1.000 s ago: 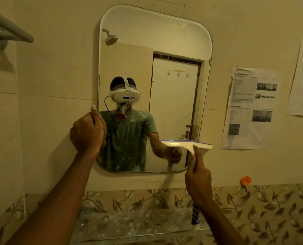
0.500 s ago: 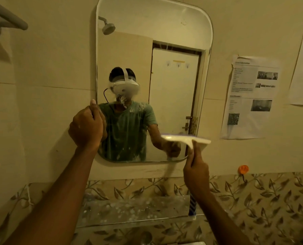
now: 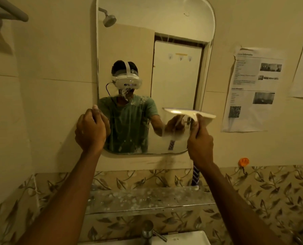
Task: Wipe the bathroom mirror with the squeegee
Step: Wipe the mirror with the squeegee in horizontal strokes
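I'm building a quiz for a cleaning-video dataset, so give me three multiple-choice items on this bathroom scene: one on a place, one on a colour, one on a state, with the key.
1. Where against the rounded-corner wall mirror is the white plastic squeegee?
A. upper left corner
B. lower right part
C. top centre

2. What colour is the small wall hook to the right of the glass shelf?
A. orange
B. blue
C. black

3. What is the left hand doing?
A. hanging free
B. holding a cloth
C. gripping the mirror's left edge

Key:
1 B: the blade lies across the mirror's lower right side, held by the right hand.
2 A: it shows bright orange.
3 C: its fingers curl at the mirror's left edge.
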A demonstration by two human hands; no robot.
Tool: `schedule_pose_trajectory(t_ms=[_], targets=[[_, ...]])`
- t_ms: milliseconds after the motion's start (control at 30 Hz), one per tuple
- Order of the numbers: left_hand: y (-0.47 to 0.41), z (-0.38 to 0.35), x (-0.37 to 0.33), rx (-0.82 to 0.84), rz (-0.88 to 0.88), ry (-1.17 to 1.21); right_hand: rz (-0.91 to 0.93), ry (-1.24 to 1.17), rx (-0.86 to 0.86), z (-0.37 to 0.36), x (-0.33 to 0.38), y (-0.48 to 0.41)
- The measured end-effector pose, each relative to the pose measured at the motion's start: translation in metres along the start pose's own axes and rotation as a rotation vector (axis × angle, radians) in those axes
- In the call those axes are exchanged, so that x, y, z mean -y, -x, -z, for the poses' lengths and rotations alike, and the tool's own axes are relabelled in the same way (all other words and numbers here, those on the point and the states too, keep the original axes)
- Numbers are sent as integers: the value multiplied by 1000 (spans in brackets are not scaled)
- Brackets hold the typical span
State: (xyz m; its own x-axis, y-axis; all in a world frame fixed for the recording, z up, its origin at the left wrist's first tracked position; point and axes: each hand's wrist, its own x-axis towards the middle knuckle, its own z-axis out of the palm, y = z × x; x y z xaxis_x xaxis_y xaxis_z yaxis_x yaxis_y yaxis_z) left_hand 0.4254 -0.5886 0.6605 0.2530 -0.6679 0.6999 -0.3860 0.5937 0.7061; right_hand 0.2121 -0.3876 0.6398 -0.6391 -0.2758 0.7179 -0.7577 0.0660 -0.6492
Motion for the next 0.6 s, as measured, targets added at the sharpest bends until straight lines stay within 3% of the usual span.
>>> schedule_pose_trajectory(t_ms=[233, 500, 600], targets=[[4, 3, 4, 18, 8, 35, -77, 167, 126, -21, -55, 93], [9, 1, 7, 44, 0, 13, -36, -7, 19, -4, -13, 19], [9, 2, 7, 42, -14, 6, -27, 29, 7, -8, -16, 20]])
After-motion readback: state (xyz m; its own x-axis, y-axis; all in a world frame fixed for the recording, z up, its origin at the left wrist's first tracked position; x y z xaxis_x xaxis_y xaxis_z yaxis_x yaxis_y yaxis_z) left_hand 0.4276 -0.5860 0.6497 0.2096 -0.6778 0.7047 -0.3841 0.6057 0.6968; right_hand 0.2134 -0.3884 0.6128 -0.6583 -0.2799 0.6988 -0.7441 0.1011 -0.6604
